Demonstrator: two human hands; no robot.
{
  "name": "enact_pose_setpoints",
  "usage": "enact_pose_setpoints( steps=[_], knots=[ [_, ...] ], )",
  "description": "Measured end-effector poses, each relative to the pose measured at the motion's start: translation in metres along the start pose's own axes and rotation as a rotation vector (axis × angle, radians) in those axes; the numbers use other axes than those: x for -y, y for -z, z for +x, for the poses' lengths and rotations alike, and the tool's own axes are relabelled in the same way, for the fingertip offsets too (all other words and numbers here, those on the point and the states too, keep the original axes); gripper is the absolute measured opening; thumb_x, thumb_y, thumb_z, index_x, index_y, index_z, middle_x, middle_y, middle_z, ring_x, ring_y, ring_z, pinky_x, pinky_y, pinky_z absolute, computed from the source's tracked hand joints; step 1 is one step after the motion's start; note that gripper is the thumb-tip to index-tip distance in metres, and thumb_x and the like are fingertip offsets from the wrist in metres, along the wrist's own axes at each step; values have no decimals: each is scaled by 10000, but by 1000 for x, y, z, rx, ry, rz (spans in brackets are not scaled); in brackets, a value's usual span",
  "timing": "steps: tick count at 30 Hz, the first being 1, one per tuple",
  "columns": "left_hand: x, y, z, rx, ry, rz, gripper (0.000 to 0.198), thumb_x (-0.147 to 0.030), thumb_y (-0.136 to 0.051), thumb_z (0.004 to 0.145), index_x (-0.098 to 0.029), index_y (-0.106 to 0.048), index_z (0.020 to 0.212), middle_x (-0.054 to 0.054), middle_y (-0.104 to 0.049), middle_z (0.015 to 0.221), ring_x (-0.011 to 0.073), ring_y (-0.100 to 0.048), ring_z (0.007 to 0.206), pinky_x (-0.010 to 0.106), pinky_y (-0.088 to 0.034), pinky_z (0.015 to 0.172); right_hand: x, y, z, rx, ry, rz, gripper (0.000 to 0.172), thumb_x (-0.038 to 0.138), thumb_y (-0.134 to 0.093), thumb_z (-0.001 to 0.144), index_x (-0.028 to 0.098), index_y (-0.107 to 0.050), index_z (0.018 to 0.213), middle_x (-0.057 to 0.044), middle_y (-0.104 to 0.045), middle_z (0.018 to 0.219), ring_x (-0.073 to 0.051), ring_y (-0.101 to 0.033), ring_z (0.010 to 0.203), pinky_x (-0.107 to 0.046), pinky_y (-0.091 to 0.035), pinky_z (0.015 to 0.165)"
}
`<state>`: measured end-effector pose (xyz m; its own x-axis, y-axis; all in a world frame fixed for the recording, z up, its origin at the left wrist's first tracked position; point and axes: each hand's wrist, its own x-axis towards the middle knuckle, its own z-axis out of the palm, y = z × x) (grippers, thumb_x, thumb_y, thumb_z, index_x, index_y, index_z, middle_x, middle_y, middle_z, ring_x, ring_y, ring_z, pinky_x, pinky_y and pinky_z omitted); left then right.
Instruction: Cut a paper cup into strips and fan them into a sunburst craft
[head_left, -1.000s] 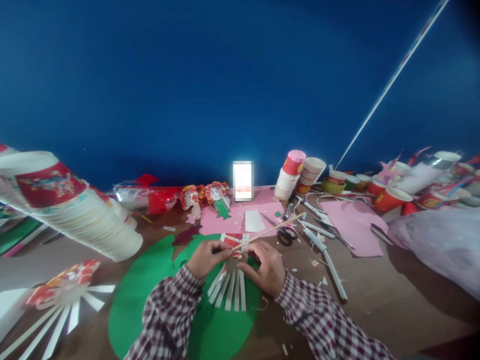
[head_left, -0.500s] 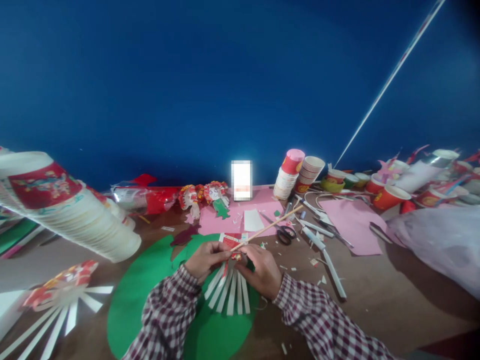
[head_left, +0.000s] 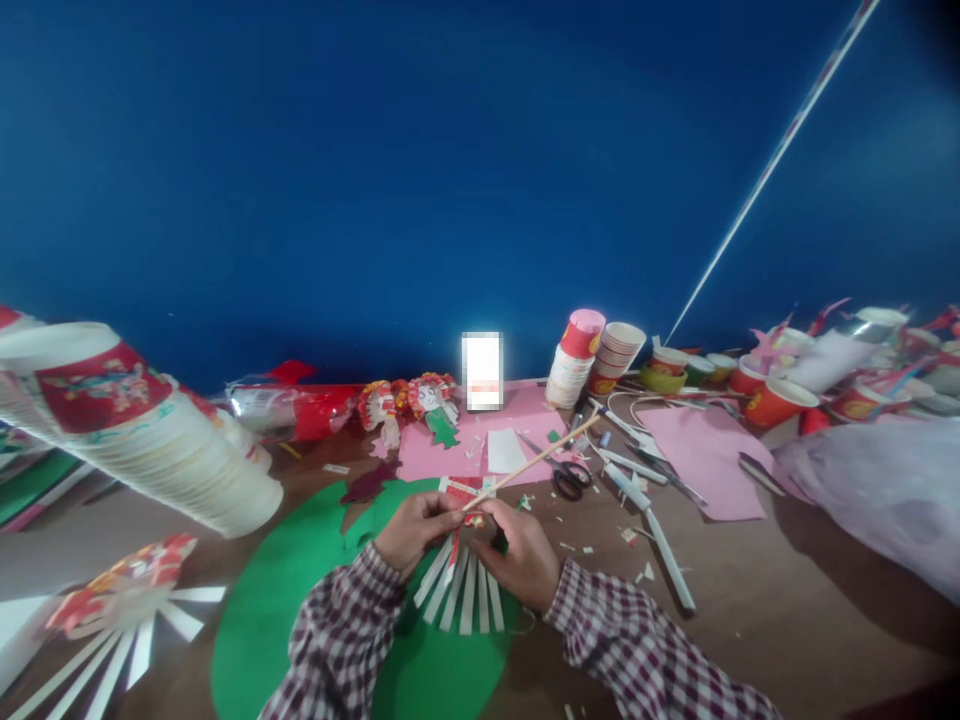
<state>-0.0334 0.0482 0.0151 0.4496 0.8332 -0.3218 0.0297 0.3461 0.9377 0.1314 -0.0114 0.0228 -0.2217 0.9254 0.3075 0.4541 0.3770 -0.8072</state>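
Observation:
A paper cup cut into white strips (head_left: 469, 600) hangs fanned out between my hands, its uncut part mostly hidden by my fingers. My left hand (head_left: 416, 530) pinches it from the left with thumb and fingertips. From the other side my right hand (head_left: 525, 555) grips it, fingers bent, beside a small red and yellow piece (head_left: 475, 521). A thin wooden stick (head_left: 536, 462) slants up to the right from where the fingertips meet; which hand bears it is hard to tell. Red and white printed paper (head_left: 463, 487) shows just behind the fingers.
Green paper (head_left: 300, 600) lies under my hands. Black scissors (head_left: 571, 479), a white glue gun (head_left: 652, 515) and pink sheets (head_left: 705, 460) lie beyond and right. Stacked cups (head_left: 180, 440) lean at left, above another cut cup (head_left: 135, 600). More cup stacks (head_left: 574, 360) stand at the back.
The view has tilted slightly, so things sit a little lower in it. Both hands keep nearly the same hold, with a small shift of the right fingers.

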Motion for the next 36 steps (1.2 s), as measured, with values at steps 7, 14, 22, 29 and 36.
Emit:
enact_pose_setpoints(
  steps=[7, 14, 22, 29, 36],
  knots=[
    [6, 1, 3, 19, -11, -12, 384, -441, -724, 542, -133, -515, 635, -72, -425, 455, 41, -292, 411, 197, -189, 432, -3, -2, -1, 3, -19, -5, 254, 171, -536, 782, 204, -503, 1032, -21, -612, 957, -158, -572, 882, -236, -423, 758],
    [10, 6, 6, 11, -19, 71, 393, -478, -697, 568, -129, -549, 675, -75, -413, 428, 31, -260, 362, 199, -151, 392, -8, -3, -1, 7, -6, -41, 281, 174, -553, 752, 188, -497, 1028, -32, -609, 939, -171, -570, 854, -250, -426, 741],
    [6, 0, 4, 10, -49, 42, 412, -483, -706, 555, -129, -528, 670, -59, -458, 470, 34, -306, 388, 193, -191, 410, -3, -2, -1, -1, 9, -30, 283, 193, -551, 756, 194, -488, 1032, -31, -616, 952, -173, -574, 869, -245, -422, 737],
    [9, 3, 7, 29, -86, 71, 380, -449, -715, 565, -117, -567, 675, -21, -534, 563, 79, -431, 505, 208, -309, 504, -5, -4, -1, -1, -5, -50, 251, 191, -546, 750, 199, -496, 995, -31, -620, 894, -182, -577, 836, -242, -418, 707],
    [5, 1, 6, 13, -60, 59, 405, -482, -717, 537, -128, -562, 658, -18, -526, 541, 87, -438, 504, 211, -319, 496, -7, -5, 0, 2, -12, -45, 273, 196, -552, 741, 204, -492, 1007, -23, -616, 875, -177, -577, 824, -238, -416, 710]
  ],
)
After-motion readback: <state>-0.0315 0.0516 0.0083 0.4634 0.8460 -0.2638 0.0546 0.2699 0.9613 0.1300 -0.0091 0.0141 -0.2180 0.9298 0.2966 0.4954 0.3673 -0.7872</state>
